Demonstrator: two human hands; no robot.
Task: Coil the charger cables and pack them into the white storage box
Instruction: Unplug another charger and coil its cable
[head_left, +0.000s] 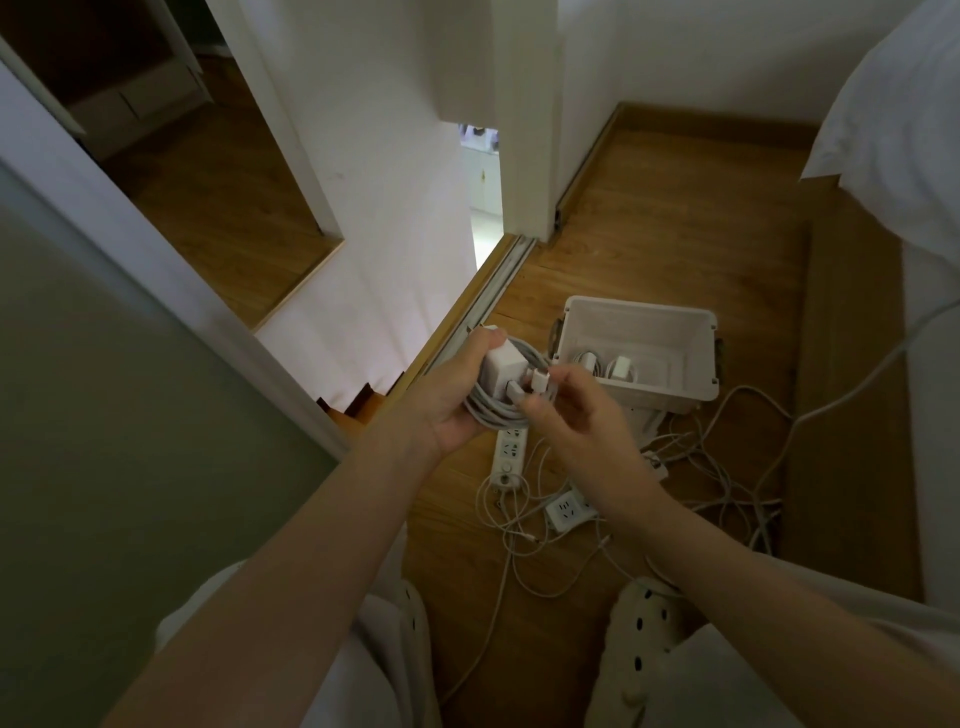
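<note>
My left hand (457, 400) grips a white charger brick (503, 370) with its grey-white cable (491, 413) coiled around it. My right hand (576, 415) pinches the cable's plug end (537, 383) against the coil. Both are held above the floor, just left of the white storage box (675, 395). The box stands open on the wooden floor and holds two coiled white chargers (605, 366). More loose white cables (717, 467) lie tangled on the floor below and right of my hands.
Two white power strips (511, 452) (569, 512) lie among the cables. A bed with white bedding (904, 130) lines the right side. A sliding-door track (483, 306) and white walls lie to the left, with steps dropping beyond. My knees in spotted white clothing (644, 634) are at the bottom.
</note>
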